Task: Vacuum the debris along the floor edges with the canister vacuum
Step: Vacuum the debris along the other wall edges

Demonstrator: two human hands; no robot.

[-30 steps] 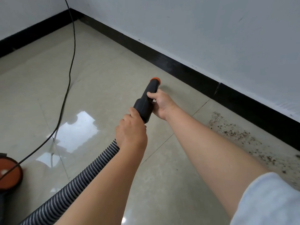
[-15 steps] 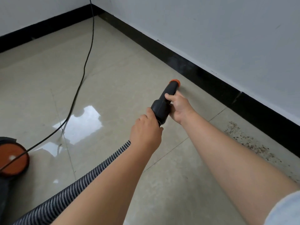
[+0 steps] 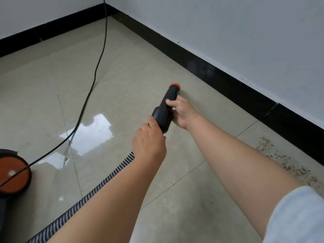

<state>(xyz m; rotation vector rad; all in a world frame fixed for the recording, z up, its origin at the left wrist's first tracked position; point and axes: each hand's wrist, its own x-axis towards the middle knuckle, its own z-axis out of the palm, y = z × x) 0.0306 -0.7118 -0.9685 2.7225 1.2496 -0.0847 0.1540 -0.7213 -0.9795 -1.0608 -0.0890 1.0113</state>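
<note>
Floor (image 3: 122, 76) tiles run to a black skirting board (image 3: 219, 74), and debris (image 3: 287, 163) lies along that edge, down to my right and behind the orange tip. I see the canister vacuum (image 3: 12, 174) at far left, its cord (image 3: 98, 64) trailing off across the tiles, well clear. My left hand (image 3: 149, 142) grips where hose (image 3: 84, 200) meets nozzle (image 3: 165, 107); my right hand (image 3: 182, 111), nearer the debris, pinches the barrel. Nozzle axis points up along the wall, so I judge it must swing back right.
</note>
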